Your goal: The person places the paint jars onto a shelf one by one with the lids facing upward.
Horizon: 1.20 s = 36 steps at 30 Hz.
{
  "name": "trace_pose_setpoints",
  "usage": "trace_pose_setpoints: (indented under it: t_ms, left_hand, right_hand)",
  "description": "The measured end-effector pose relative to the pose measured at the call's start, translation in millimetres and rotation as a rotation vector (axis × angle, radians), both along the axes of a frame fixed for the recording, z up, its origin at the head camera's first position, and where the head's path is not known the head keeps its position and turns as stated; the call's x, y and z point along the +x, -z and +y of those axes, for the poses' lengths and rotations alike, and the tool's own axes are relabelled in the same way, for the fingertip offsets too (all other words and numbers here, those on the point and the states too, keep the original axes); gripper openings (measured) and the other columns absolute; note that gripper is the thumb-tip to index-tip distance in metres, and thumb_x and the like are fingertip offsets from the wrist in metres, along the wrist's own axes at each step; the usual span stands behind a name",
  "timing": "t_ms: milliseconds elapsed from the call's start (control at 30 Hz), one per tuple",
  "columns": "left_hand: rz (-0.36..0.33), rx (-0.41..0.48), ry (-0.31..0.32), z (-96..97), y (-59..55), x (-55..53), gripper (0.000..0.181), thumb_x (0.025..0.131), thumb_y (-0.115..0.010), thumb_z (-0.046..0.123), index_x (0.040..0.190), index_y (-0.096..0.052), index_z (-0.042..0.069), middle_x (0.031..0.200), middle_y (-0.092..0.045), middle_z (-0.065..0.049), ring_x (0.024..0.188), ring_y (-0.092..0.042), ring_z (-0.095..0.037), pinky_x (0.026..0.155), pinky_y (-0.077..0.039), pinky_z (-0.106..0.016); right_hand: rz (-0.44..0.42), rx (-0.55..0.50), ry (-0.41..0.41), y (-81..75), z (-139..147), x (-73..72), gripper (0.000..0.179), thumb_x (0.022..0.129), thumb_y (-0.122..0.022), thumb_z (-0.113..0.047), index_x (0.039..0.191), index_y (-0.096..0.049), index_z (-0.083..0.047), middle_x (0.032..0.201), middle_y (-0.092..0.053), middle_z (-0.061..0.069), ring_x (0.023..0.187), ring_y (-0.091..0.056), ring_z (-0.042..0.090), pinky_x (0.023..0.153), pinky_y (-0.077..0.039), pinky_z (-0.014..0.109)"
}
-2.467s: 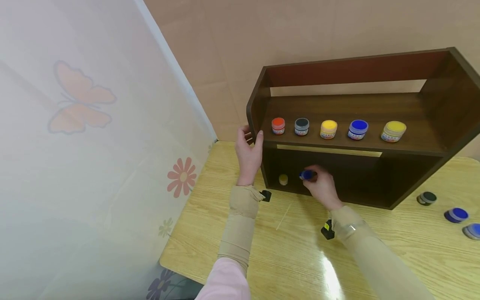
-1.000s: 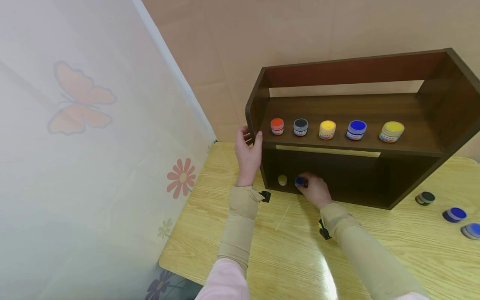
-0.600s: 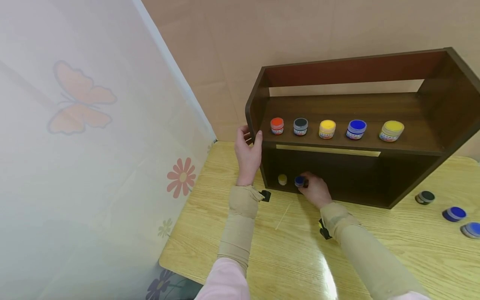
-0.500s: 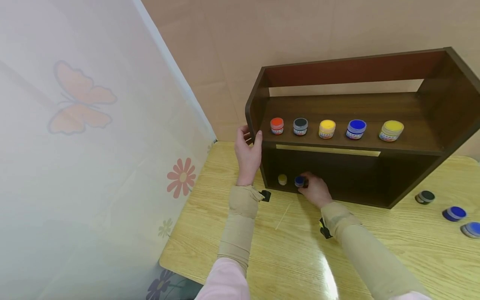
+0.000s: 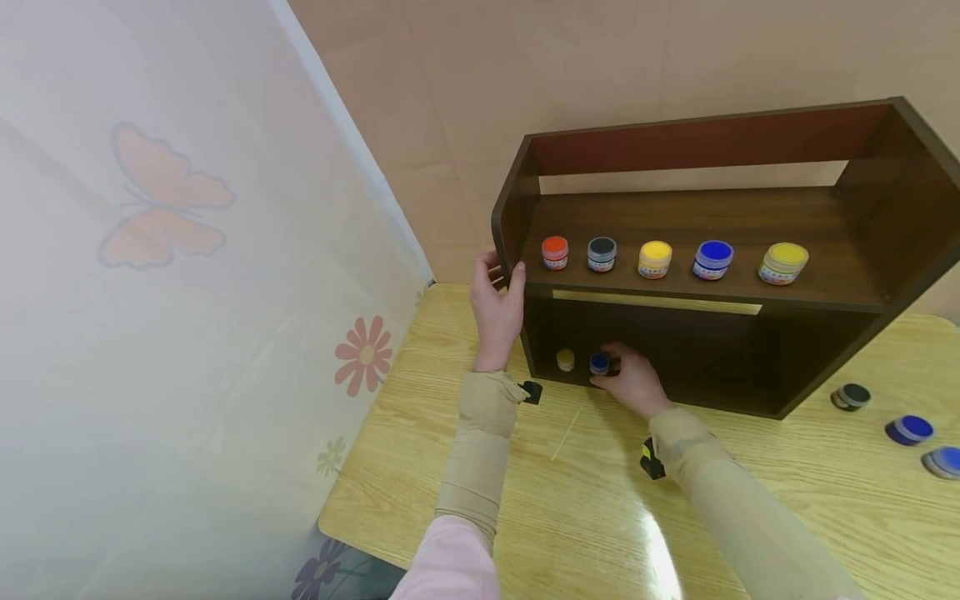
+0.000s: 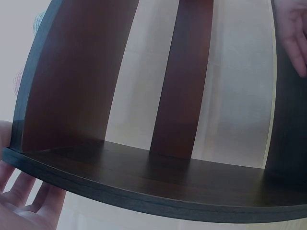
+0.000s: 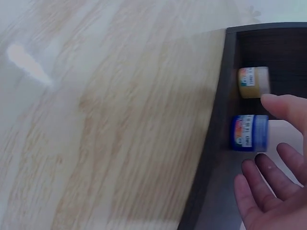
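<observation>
My left hand (image 5: 498,312) grips the left side panel of a dark brown wooden shelf (image 5: 690,217), thumb in front and fingers behind; some of its fingers (image 6: 50,196) show past the panel in the left wrist view. On the lower level, a small blue paint jar (image 5: 599,363) stands upright. My right hand (image 5: 636,382) is around that jar with thumb and fingers spread; in the right wrist view a gap separates them from the blue jar (image 7: 249,133). Left of it is a yellow-brown paint jar (image 5: 566,360).
Along the upper level stand red (image 5: 555,252), black (image 5: 602,254), yellow (image 5: 655,259), blue (image 5: 712,259) and pale yellow (image 5: 783,263) jars. Several more, including a black jar (image 5: 851,397), lie right of the shelf on the wooden table (image 5: 585,517). A flower-printed curtain (image 5: 225,350) hangs at the left.
My right hand has lowered the blue jar leftward onto the lower level beside the yellow-brown one, then loosened its fingers from it. My left hand has kept its hold on the shelf.
</observation>
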<state>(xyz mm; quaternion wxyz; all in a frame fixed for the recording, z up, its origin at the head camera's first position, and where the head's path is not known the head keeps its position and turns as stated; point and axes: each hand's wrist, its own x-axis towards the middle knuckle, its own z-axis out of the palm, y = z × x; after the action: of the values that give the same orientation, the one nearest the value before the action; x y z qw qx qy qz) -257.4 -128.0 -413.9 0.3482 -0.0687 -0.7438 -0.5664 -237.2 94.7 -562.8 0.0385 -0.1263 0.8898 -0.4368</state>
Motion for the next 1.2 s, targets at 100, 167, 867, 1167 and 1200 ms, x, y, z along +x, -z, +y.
trace_pose_setpoints:
  t_ms: [100, 167, 867, 1167, 1200]
  left_hand:
    - [-0.004, 0.002, 0.000, 0.1, -0.4, 0.1, 0.025, 0.097, -0.068, 0.013, 0.117, -0.059, 0.001, 0.108, -0.064, -0.011, 0.091, -0.065, -0.023, 0.083, -0.054, -0.034]
    - [-0.007, 0.008, -0.001, 0.3, -0.4, 0.0, 0.025, 0.097, -0.068, 0.013, 0.116, -0.059, 0.001, 0.108, -0.064, -0.011, 0.091, -0.064, -0.023, 0.083, -0.054, -0.035]
    - [-0.016, 0.008, -0.008, 0.6, -1.0, 1.0, 0.024, 0.098, -0.068, 0.014, 0.116, -0.060, 0.001, 0.108, -0.065, -0.010, 0.096, -0.063, -0.023, 0.084, -0.054, -0.036]
    - [-0.016, 0.010, -0.002, 0.4, -1.5, 1.7, 0.024, 0.098, -0.068, 0.014, 0.116, -0.059, 0.001, 0.108, -0.065, -0.010, 0.096, -0.063, -0.021, 0.085, -0.054, -0.035]
    - [-0.017, 0.010, -0.002, 0.4, -1.3, 1.4, 0.024, 0.098, -0.068, 0.014, 0.116, -0.059, 0.001, 0.108, -0.065, -0.010, 0.096, -0.063, -0.021, 0.085, -0.054, -0.035]
  right_hand:
    - [-0.010, -0.020, 0.005, -3.9, 1, 2.1, 0.059, 0.090, -0.078, -0.017, 0.138, -0.052, 0.005, 0.132, -0.057, 0.027, 0.109, -0.060, 0.043, 0.085, -0.050, 0.056]
    - [-0.016, -0.035, 0.009, -6.5, 2, 3.5, 0.056, 0.091, -0.077, -0.019, 0.137, -0.053, 0.003, 0.132, -0.057, 0.025, 0.111, -0.059, 0.042, 0.086, -0.050, 0.056]
    - [0.052, -0.163, -0.084, -72.1, 12, 40.7, 0.040, 0.095, -0.075, -0.027, 0.126, -0.065, -0.004, 0.122, -0.065, 0.015, 0.112, -0.060, 0.039, 0.093, -0.049, 0.053]
    - [0.100, -0.167, -0.129, -110.0, 25, 69.0, 0.032, 0.094, -0.077, -0.029, 0.121, -0.068, -0.016, 0.118, -0.068, 0.002, 0.105, -0.064, 0.028, 0.088, -0.052, 0.036]
    - [0.107, -0.168, -0.130, -115.4, 27, 73.4, 0.032, 0.094, -0.077, -0.029, 0.122, -0.068, -0.016, 0.118, -0.068, 0.001, 0.105, -0.064, 0.027, 0.088, -0.052, 0.035]
